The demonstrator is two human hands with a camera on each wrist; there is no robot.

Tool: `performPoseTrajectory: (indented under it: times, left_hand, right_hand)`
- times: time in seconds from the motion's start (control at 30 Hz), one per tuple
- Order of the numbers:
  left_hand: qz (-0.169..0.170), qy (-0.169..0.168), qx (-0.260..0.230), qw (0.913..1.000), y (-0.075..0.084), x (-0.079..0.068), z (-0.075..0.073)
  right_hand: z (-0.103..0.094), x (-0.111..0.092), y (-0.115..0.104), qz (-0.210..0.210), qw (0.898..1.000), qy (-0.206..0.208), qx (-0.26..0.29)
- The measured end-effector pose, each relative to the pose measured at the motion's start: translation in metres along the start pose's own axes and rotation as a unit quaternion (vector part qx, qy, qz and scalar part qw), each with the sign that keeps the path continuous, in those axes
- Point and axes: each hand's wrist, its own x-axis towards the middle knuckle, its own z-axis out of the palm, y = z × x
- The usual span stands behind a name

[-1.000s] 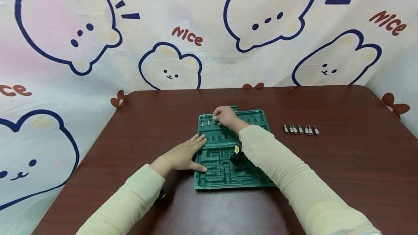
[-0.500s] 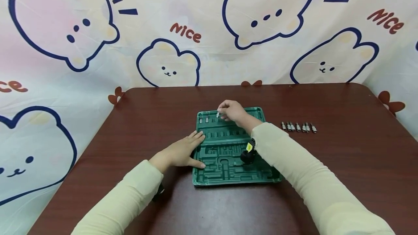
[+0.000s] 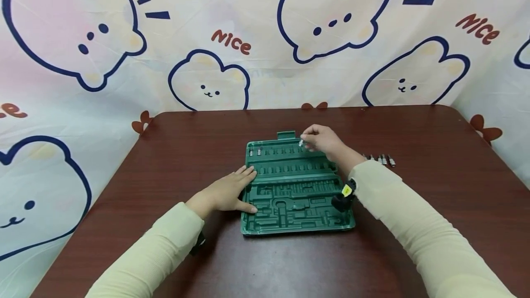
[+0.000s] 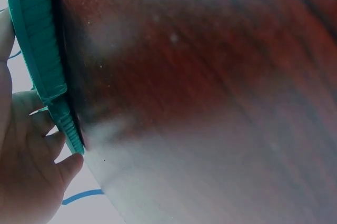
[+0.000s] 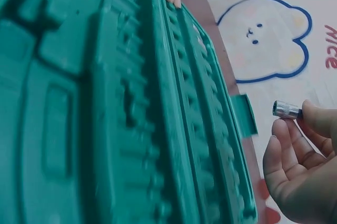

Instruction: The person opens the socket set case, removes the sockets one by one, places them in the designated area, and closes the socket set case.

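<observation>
Fingers of the right hand (image 3: pixel 325 142) pinch a socket (image 5: pixel 287 110); best held level, with the left hand (image 3: pixel 225 192), fingers spread, steadying the green case (image 3: pixel 298 231).

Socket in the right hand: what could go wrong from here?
The socket is pinched near one end by the right hand, so it might slip and drop.

The right sleeve partly hides the loose sockets in the head view; it may brush them.
</observation>
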Motion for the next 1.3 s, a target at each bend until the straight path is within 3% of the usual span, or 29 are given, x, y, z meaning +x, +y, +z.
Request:
performPoseTrajectory:
  times: [0.37,0.73,0.97,1.3]
  left_hand:
    - [0.006,0.006,0.002,1.0,-0.001,-0.001,0.002]
    - [-0.004,0.003,0.001,1.0,0.0,0.0,0.0]
    - [0.007,0.011,-0.006,0.9999,0.0,-0.002,0.002]
    - [-0.002,0.007,-0.009,0.9999,-0.002,-0.002,0.003]
  right_hand:
    - [-0.054,-0.027,0.033,0.022,0.999,0.033,0.009]
    - [-0.11,-0.055,0.055,0.022,0.997,0.074,-0.008]
    - [-0.137,-0.066,0.07,0.031,0.995,0.09,-0.013]
    - [-0.166,-0.074,0.095,0.043,0.987,0.119,-0.097]
